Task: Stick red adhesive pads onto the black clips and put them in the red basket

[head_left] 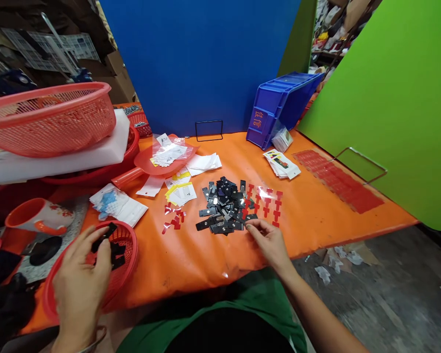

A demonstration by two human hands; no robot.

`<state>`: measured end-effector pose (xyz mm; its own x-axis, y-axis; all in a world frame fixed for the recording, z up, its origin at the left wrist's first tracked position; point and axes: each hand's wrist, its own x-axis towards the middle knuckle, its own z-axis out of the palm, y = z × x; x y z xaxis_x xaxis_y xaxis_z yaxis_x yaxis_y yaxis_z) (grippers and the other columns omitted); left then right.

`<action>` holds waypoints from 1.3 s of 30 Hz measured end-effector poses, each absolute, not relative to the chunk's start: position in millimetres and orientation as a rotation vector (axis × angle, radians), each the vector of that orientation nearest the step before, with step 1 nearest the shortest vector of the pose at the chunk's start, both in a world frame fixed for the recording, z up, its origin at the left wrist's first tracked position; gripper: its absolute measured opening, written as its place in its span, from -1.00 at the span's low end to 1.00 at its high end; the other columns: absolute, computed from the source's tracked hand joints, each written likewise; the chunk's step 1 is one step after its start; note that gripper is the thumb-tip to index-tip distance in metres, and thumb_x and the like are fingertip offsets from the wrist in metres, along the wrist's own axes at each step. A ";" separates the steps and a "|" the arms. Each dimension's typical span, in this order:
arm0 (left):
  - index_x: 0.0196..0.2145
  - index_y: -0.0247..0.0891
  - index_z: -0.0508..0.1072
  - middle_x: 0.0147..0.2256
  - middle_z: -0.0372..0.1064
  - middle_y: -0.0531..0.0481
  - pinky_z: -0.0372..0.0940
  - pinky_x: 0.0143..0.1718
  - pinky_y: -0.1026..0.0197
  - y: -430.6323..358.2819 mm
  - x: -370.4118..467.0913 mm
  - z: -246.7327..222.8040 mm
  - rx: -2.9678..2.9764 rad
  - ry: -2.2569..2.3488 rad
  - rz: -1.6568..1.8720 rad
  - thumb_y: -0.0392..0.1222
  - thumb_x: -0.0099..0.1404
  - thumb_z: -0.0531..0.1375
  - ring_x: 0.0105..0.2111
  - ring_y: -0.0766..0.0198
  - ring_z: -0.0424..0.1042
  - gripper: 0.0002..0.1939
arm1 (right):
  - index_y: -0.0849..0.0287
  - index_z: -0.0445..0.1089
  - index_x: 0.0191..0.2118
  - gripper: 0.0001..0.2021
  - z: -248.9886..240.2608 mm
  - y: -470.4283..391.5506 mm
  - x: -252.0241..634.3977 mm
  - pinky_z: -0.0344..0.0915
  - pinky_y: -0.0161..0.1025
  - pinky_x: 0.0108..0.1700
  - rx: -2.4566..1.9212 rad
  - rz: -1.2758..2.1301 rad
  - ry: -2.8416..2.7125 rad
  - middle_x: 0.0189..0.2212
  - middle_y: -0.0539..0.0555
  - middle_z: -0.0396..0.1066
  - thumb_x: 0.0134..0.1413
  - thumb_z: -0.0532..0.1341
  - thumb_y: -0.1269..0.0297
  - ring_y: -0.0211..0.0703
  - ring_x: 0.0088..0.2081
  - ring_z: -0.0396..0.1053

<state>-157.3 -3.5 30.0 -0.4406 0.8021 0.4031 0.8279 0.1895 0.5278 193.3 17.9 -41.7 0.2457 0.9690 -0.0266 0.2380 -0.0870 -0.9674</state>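
My left hand (82, 277) is over a red plastic basket (134, 255) that holds several black pieces (117, 256). A small black strip (111, 229) shows at its fingertips, with thumb and forefinger curved around it. At the right edge of a loose pile of black metal strips (223, 203), my right hand (266, 240) pinches the end of one black strip (250, 217). Rows of small red T-shaped pieces (267, 203) lie just beyond that hand. More red pieces (174, 218) are scattered left of the pile.
A red scoop (150, 162) with printed cards stands behind the pile, beside white cards (205, 164). A blue bin (268, 110) is at the back, near packaged cards (282, 164). An orange mug (36, 215) and stacked red baskets (51, 120) are at left. The table's edge (352, 238) runs along the right.
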 end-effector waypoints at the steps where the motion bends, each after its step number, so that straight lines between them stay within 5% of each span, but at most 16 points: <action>1: -0.13 -0.05 0.42 0.04 0.32 0.12 0.22 0.04 -0.07 -2.9 -160.0 31.7 -1.650 -2.318 -1.018 -0.06 0.25 0.08 0.02 0.06 0.32 -0.74 | 0.21 0.44 -0.37 -0.74 -44.8 19.7 202.1 0.27 -0.23 -0.35 -1.569 0.898 -1.173 -0.41 0.09 0.46 -0.04 0.21 0.09 -0.12 -0.39 0.35; 6: -0.28 -0.17 0.47 -0.25 0.45 -0.04 0.29 -0.10 0.05 7.7 -113.3 7.9 -2.217 -2.213 -0.989 -0.06 0.23 0.11 -0.20 0.11 0.40 -0.79 | 0.22 0.43 -0.36 -0.78 -50.8 30.5 241.9 0.26 -0.21 -0.30 -1.745 0.577 -1.304 -0.38 0.11 0.45 -0.01 0.14 0.19 -0.14 -0.40 0.34; 10: -0.34 -0.23 0.45 -0.30 0.44 -0.07 0.30 -0.16 0.09 13.2 -42.0 -19.8 -2.747 -2.005 -0.946 -0.18 0.29 0.05 -0.23 0.15 0.38 -0.81 | 0.22 0.42 -0.41 -0.83 -44.6 35.0 266.5 0.23 -0.22 -0.27 -1.928 0.391 -1.458 -0.41 0.13 0.44 -0.03 0.09 0.33 -0.12 -0.38 0.35; 20: -0.01 -0.30 0.31 0.08 0.25 -0.20 0.09 0.15 -0.03 27.6 88.5 -53.5 -3.200 -1.265 -0.736 -0.30 0.32 -0.02 0.16 0.09 0.12 -0.70 | 0.21 0.38 -0.49 -0.93 -54.0 35.1 287.5 0.16 -0.30 -0.34 -2.160 0.360 -1.731 -0.45 0.10 0.39 -0.12 0.16 0.45 -0.16 -0.40 0.32; 26: 0.08 -0.37 0.20 0.09 0.18 -0.32 0.06 0.13 -0.09 38.0 118.2 -55.8 -3.149 -1.224 -0.598 -0.14 0.25 0.12 0.15 -0.03 0.10 -0.53 | 0.22 0.38 -0.45 -0.90 -53.3 36.0 284.9 0.13 -0.32 -0.39 -2.129 0.366 -1.763 -0.50 0.04 0.34 -0.15 0.16 0.51 -0.20 -0.46 0.27; 32: 0.14 -0.35 0.15 0.08 0.18 -0.27 0.04 0.13 -0.06 39.1 119.0 -62.7 -3.080 -1.186 -0.559 -0.06 0.22 0.15 0.11 -0.02 0.11 -0.42 | 0.22 0.43 -0.42 -0.83 -67.9 23.8 275.6 0.19 -0.24 -0.25 -2.071 0.131 -1.764 -0.40 0.14 0.34 0.03 0.08 0.45 -0.11 -0.33 0.28; 39: 0.16 -0.31 0.14 0.10 0.17 -0.26 0.03 0.12 -0.05 41.1 118.1 -66.7 -3.065 -1.174 -0.526 -0.01 0.23 0.13 0.13 0.01 0.09 -0.40 | 0.18 0.30 -0.49 -0.94 -63.3 27.9 279.0 0.16 -0.24 -0.29 -2.003 0.248 -1.645 -0.49 0.05 0.30 -0.15 0.12 0.44 -0.15 -0.40 0.23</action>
